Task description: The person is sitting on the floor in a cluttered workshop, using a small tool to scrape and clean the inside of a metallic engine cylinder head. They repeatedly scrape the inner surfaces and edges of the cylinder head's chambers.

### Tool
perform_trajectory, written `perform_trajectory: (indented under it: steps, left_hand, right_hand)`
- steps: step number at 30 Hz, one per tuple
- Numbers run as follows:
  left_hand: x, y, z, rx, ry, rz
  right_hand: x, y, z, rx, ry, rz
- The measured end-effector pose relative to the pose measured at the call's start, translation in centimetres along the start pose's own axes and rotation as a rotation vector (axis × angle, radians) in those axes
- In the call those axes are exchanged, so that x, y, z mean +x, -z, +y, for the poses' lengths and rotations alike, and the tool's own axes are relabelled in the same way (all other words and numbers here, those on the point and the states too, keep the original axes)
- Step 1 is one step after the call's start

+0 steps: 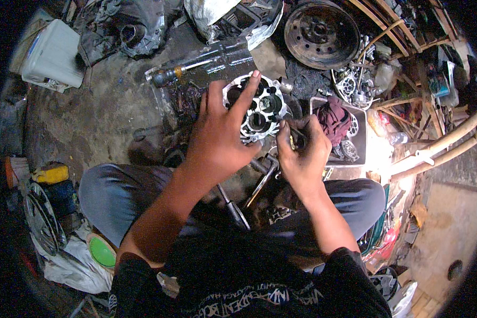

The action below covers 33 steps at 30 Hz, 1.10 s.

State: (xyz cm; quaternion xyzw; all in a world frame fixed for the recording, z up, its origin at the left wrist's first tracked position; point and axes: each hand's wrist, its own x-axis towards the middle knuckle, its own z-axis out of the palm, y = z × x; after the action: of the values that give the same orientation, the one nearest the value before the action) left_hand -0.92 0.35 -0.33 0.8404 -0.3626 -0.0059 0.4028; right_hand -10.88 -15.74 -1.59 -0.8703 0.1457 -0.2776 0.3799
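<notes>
My left hand [212, 132] is closed round a round, light-grey metal cylinder block [271, 104] with several bores. Its index finger stretches across the top face, and the thumb is at the lower edge. Pinched at the block's lower right edge are the fingers of my right hand [308, 153]; whatever lies between them is too small and dark to make out. Below the block, between my legs, a ratchet-like handle [232, 208] and a hammer-like tool [261, 186] rest. Beyond my left hand, a screwdriver [175, 74] with an amber and dark handle lies on an oily metal sheet [225, 57].
Right of my right hand stands a grey bin [350, 173] holding a maroon rag [334, 123] and round metal parts. A rusty wheel rim [321, 34] and more metal parts [355, 85] lie farther off. At far left is a white container [55, 55]. Bamboo poles [434, 153] edge the right.
</notes>
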Motion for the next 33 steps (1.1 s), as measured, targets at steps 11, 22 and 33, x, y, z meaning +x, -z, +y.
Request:
perform_trajectory:
  steps: [11,22,33]
  left_hand:
    - [0.2,0.2,-0.4,-0.043,0.054,-0.041]
    - [-0.2,0.2,-0.2,0.015,0.05,-0.038]
    - [-0.8,0.0,0.0,0.094,-0.072,0.048]
  right_hand:
    - [0.0,0.2,0.8,-0.043,0.152,0.033]
    - [2.2,2.4,0.7,-0.137,0.034,0.101]
    - [2.0,1.7,0.7,-0.073,0.046,0.046]
